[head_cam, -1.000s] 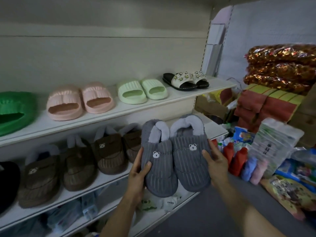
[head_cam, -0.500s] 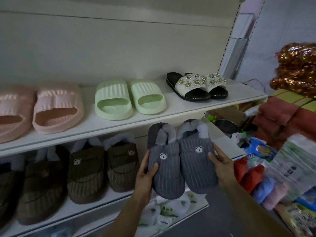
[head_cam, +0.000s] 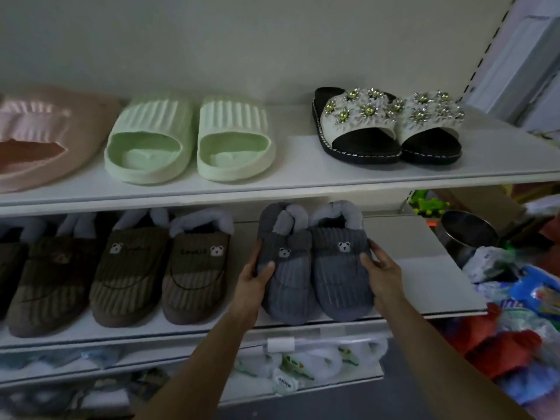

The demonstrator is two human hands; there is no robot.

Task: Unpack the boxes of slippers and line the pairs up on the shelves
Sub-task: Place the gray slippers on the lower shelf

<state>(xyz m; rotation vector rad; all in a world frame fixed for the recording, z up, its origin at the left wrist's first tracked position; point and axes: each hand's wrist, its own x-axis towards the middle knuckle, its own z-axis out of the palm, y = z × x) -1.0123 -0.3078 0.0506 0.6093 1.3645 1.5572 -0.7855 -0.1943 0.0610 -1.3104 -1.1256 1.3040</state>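
Observation:
A pair of grey ribbed slippers [head_cam: 318,274] with bear badges and fleece collars lies side by side on the middle shelf [head_cam: 424,277], toes toward me. My left hand [head_cam: 253,280] grips the left slipper's outer edge, thumb on top. My right hand [head_cam: 383,275] holds the right slipper's outer edge the same way. To their left stand brown bear slippers [head_cam: 163,271] in a row.
The upper shelf [head_cam: 303,183] carries a pink pair [head_cam: 45,137], a green pair [head_cam: 191,140] and black flowered sandals [head_cam: 391,128]. Bagged white slippers [head_cam: 309,365] lie on the lowest shelf. Packaged goods [head_cam: 521,313] and a metal pot [head_cam: 466,234] crowd the right.
Both hands carried the grey pair forward from the air in front of the shelves onto the middle shelf, right of the brown slippers. The view moved closer and leftward.

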